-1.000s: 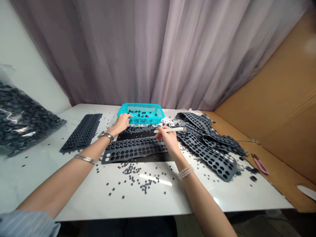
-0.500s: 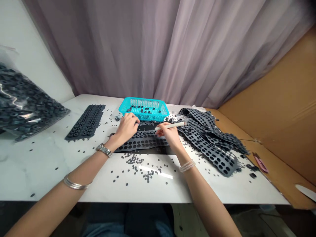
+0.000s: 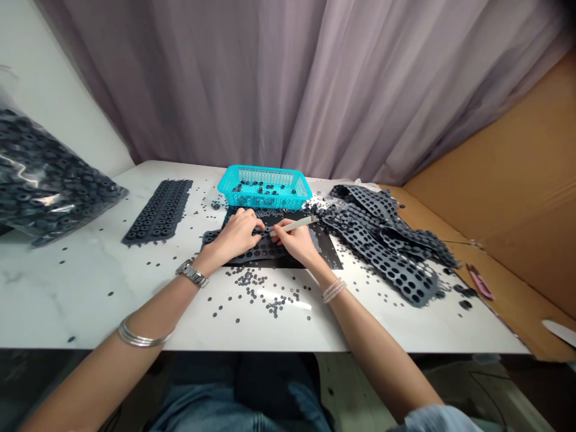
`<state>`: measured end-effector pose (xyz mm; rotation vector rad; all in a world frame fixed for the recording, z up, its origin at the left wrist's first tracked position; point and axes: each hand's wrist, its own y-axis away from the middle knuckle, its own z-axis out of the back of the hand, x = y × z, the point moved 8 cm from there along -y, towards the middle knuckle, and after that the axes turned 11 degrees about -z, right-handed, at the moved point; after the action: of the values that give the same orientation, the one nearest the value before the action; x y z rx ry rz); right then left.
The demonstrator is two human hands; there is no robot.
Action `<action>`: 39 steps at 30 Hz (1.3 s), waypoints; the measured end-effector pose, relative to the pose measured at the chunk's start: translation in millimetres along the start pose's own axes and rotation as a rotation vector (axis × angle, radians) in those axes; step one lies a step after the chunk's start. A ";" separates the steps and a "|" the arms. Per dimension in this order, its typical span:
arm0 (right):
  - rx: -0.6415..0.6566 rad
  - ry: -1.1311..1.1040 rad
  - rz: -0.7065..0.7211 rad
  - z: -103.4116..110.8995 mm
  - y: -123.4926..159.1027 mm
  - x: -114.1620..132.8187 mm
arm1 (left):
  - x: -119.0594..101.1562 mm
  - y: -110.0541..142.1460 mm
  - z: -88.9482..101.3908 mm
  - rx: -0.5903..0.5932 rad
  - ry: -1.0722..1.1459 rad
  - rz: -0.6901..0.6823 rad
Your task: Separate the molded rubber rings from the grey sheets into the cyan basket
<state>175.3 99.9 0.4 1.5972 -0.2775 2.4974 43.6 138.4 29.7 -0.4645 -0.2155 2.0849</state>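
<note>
Perforated strip point(image 3: 263, 252) lies crosswise under the left hand point(image 3: 237, 233) — its grip I cannot tell. The right hand point(image 3: 296, 241) clamps a white pen-like tool point(image 3: 300, 224), tip leftward.

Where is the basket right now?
In the head view, the basket stands just left of centre at the back of the table, before the curtain, beyond the left hand.

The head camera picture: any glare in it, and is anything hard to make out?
Head view: a glare streak on the white table among the loose discs, and highlights on the plastic bag; the dark strip partly blends into the black mat; the top right corner falls dark.
</note>
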 end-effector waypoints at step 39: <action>-0.172 -0.360 -0.158 31.4 -4.0 -5.0 | 25.0 12.6 -27.0 -0.371 1.689 0.736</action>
<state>205.9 96.0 9.0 1.9039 -0.3816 2.0037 33.0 152.1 -5.2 -2.5513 0.6660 1.5339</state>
